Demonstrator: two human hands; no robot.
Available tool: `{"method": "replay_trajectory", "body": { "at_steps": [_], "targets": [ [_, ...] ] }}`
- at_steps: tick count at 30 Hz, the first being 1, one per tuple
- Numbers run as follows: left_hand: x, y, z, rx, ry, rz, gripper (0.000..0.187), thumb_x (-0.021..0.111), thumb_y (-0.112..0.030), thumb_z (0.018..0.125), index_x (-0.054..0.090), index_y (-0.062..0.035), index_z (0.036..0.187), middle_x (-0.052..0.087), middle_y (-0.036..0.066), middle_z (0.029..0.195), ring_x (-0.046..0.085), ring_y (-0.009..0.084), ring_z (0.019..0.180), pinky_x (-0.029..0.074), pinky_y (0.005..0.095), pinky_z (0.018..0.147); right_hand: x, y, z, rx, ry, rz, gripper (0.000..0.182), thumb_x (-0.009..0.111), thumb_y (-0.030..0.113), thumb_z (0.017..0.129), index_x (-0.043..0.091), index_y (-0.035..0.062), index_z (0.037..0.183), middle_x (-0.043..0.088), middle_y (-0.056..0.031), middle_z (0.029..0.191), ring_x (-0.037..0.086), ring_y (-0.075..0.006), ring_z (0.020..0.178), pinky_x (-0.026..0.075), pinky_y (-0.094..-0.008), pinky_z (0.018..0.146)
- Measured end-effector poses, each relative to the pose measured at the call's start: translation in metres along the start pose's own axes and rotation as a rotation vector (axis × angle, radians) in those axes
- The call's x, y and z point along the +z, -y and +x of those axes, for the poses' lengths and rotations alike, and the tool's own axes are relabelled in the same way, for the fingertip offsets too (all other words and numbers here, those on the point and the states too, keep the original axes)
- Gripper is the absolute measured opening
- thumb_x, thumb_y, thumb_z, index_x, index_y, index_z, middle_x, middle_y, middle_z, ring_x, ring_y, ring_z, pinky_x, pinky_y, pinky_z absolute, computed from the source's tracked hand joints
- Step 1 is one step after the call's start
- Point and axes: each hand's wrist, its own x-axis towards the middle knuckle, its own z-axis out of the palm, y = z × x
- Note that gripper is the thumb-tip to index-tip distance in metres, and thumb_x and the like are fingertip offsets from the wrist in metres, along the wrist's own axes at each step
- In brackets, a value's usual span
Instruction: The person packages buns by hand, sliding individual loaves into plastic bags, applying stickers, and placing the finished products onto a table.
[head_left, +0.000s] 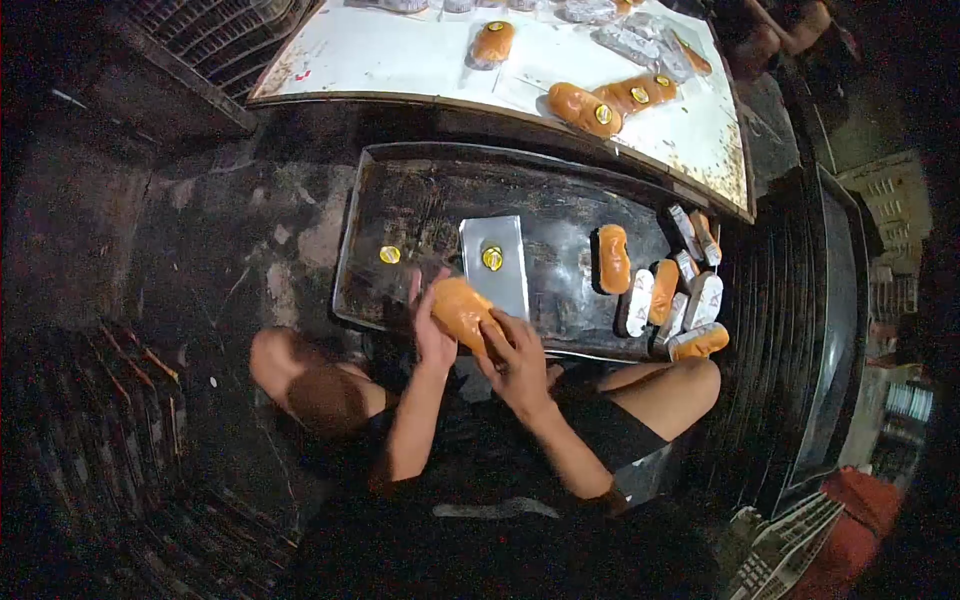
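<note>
A golden-brown bread loaf (461, 308) is held between my two hands above the near edge of a dark metal tray (400, 185). My left hand (435, 330) supports its left side, fingers partly blurred. My right hand (514, 362) wraps its fingers over the loaf's lower right end. Just beyond the loaf, a flat silvery plastic bag (508, 235) lies on the tray with a yellow round label (492, 258) on it. Another yellow label (390, 255) lies to the left. Toward the tray's right side rests a separate loaf (613, 259).
Several wrapped loaves (704, 300) crowd the tray's right end. Beyond the tray, a white table (400, 60) bears labelled loaves (585, 108) and plastic-wrapped ones. A co-worker's arm (790, 35) shows at the top right. Dark stacked trays (770, 330) stand at the right.
</note>
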Motion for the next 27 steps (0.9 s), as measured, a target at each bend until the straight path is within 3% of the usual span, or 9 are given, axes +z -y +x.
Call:
{"method": "replay_trajectory", "body": {
  "at_steps": [6, 8, 10, 12, 14, 17, 19, 22, 27],
  "targets": [
    [-0.003, -0.009, -0.014, -0.464, -0.09, -0.141, 0.045, 0.048, -0.042, 0.079, 0.046, -0.0063, 0.107, 0.054, 0.008, 0.098, 0.052, 0.0194, 0.091, 0.043, 0.0331, 0.076, 0.022, 0.02, -0.003, 0.406, -0.3, 0.648, 0.046, 0.067, 0.009, 0.067, 0.046, 0.0022, 0.107, 0.026, -0.0194, 0.125, 0.044, -0.0285, 0.104, 0.046, -0.0321, 0.074],
    [-0.028, 0.016, -0.014, -0.412, 0.099, -0.024, 0.038, 0.046, -0.039, 0.082, 0.047, -0.0074, 0.103, 0.056, 0.004, 0.088, 0.055, 0.0174, 0.079, 0.046, 0.0326, 0.065, 0.02, 0.004, 0.005, 0.298, -0.366, 0.41, 0.04, 0.065, 0.008, 0.069, 0.047, 0.0001, 0.103, 0.044, -0.0196, 0.111, 0.053, -0.0231, 0.09, 0.047, -0.0305, 0.067],
    [-0.027, 0.021, -0.029, -0.529, 0.208, 0.16, 0.036, 0.045, -0.036, 0.084, 0.045, -0.0069, 0.106, 0.054, 0.003, 0.092, 0.054, 0.0163, 0.081, 0.047, 0.0301, 0.066, 0.007, -0.028, 0.016, 0.541, 0.152, 0.297, 0.031, 0.061, 0.009, 0.072, 0.049, -0.0018, 0.098, 0.057, -0.0159, 0.083, 0.058, -0.0207, 0.068, 0.046, -0.0301, 0.059],
    [-0.014, 0.022, -0.041, -0.421, 0.229, 0.469, 0.033, 0.052, -0.028, 0.081, 0.047, -0.0045, 0.105, 0.052, 0.01, 0.101, 0.056, 0.021, 0.084, 0.046, 0.0361, 0.072, 0.0, -0.084, 0.046, 0.275, -0.08, 0.086, 0.028, 0.059, 0.013, 0.073, 0.052, -0.0019, 0.096, 0.058, -0.0118, 0.063, 0.056, -0.021, 0.052, 0.045, -0.0305, 0.054],
    [-0.026, 0.046, -0.032, 0.55, 0.546, 1.426, 0.026, 0.052, -0.021, 0.08, 0.051, -0.0011, 0.097, 0.054, 0.014, 0.099, 0.057, 0.0272, 0.083, 0.046, 0.0405, 0.07, -0.047, -0.065, 0.11, 0.337, -0.281, 0.058, 0.032, 0.059, 0.017, 0.073, 0.053, -0.0016, 0.098, 0.059, -0.0158, 0.076, 0.057, -0.0237, 0.062, 0.045, -0.0303, 0.058],
    [-0.038, 0.049, -0.008, 0.112, 0.975, 2.083, 0.019, 0.049, -0.013, 0.077, 0.058, 0.001, 0.085, 0.057, 0.02, 0.088, 0.057, 0.0343, 0.079, 0.047, 0.0412, 0.065, -0.071, -0.029, 0.143, 0.121, -0.537, 0.206, 0.033, 0.059, 0.019, 0.073, 0.052, -0.0029, 0.097, 0.058, -0.0185, 0.083, 0.058, -0.026, 0.071, 0.044, -0.0328, 0.065],
    [-0.056, 0.064, 0.011, 0.102, 0.803, 2.053, 0.016, 0.048, -0.01, 0.073, 0.059, 0.0003, 0.079, 0.057, 0.021, 0.083, 0.057, 0.0349, 0.076, 0.047, 0.0423, 0.064, -0.037, -0.042, 0.109, -0.14, -0.399, 0.01, 0.034, 0.059, 0.019, 0.073, 0.052, -0.0037, 0.098, 0.057, -0.0195, 0.09, 0.056, -0.0279, 0.082, 0.043, -0.0352, 0.073],
    [-0.027, 0.015, 0.003, 0.021, 0.788, 1.991, 0.016, 0.052, -0.014, 0.071, 0.061, -0.0036, 0.078, 0.058, 0.02, 0.081, 0.058, 0.0313, 0.078, 0.045, 0.0388, 0.065, 0.018, -0.059, -0.011, 0.462, 0.371, 0.583, 0.022, 0.057, 0.02, 0.077, 0.056, 0.0, 0.087, 0.058, -0.0155, 0.08, 0.056, -0.0281, 0.077, 0.042, -0.035, 0.068],
    [-0.024, 0.021, -0.012, 0.007, 0.725, 1.399, 0.011, 0.059, -0.009, 0.068, 0.063, -0.0063, 0.077, 0.061, 0.013, 0.075, 0.059, 0.0233, 0.065, 0.045, 0.0313, 0.063, 0.026, -0.034, -0.053, 0.548, -0.019, 0.211, 0.022, 0.053, 0.021, 0.08, 0.043, 0.0015, 0.075, 0.052, -0.0169, 0.059, 0.054, -0.0295, 0.053, 0.039, -0.0389, 0.049]
  ]
}}
